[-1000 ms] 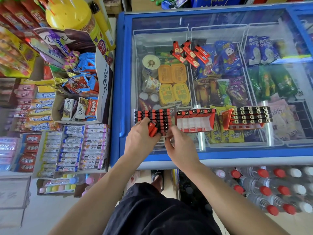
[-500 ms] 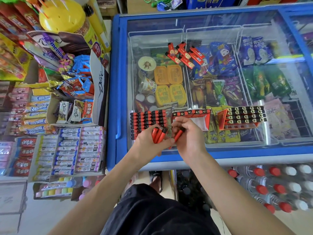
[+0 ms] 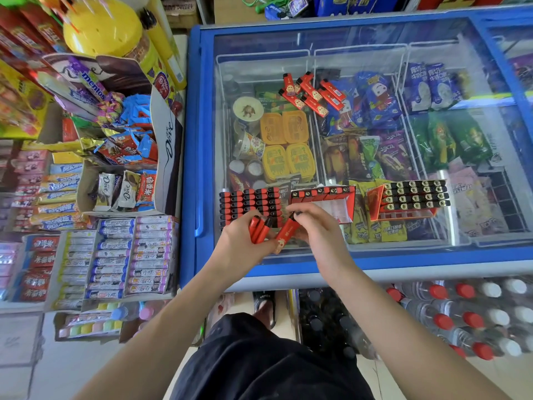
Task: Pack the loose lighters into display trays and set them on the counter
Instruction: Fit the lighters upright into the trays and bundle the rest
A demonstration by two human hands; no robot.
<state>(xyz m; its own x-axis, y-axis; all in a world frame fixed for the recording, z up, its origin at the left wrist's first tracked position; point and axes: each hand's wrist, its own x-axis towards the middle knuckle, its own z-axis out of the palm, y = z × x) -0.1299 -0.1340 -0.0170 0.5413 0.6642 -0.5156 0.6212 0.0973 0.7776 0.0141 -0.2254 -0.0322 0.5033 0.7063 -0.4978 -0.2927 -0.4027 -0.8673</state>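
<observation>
Right hand (image 3: 318, 226) first: its fingertips pinch the black top end of a single red lighter (image 3: 284, 233), which slants down and to the left, its lower end reaching toward the left hand. The left hand (image 3: 239, 246) is curled round a small bunch of red lighters (image 3: 259, 228), held side by side with their ends poking up past the fingers. Both hands hover just above the glass lid of the blue freezer (image 3: 288, 267), close to its near edge.

Just behind the left hand lies a block of lighters (image 3: 249, 202) in tight rows, black and red ends showing, resting on the glass. Right beside it, behind the right hand, a red display tray (image 3: 326, 196) stands with one row of lighters along its top and pale, unfilled slots below; the hand covers its lower left corner. Further right, well apart from the hands, a second tray (image 3: 412, 197) is packed with rows of black-topped lighters.

Up on the far part of the glass, a loose scatter of red lighters (image 3: 313, 95) lies at odd angles.

Under the lid, ice-cream tubs and wrapped bars fill the wire baskets. To the left, shelves of sweets (image 3: 115, 249) and chocolate boxes crowd in; lower right, capped water bottles (image 3: 461, 313) are stacked.
</observation>
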